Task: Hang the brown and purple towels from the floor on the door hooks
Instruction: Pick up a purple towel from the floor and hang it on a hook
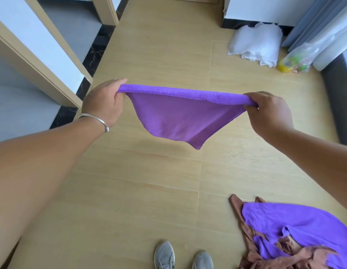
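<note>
Both hands were raised over the floor (pixel 149 181), holding one purple towel (pixel 180 117) stretched between them. The left hand (pixel 104 103) gripped the towel's left top corner, fingers curled round the hem; a bangle (pixel 94 119) sat on that wrist. The right hand (pixel 269 111) gripped the right top corner in the same way. The top edge ran nearly taut from hand to hand, and the rest of the cloth hung below it in a sagging point, clear of the floor.

At lower right, a heap (pixel 285 239) of towels lay on the floor: purple cloth spread on top, brown cloth crumpled beneath and around it. The heap was well apart from the held towel. Two grey shoes (pixel 182 257) stood just left of the heap.

Door frames (pixel 58 61) stood at left. A white plastic bag (pixel 256 45) lay at upper right by the wall, with a clear bag (pixel 297 59) of coloured items just beside it.
</note>
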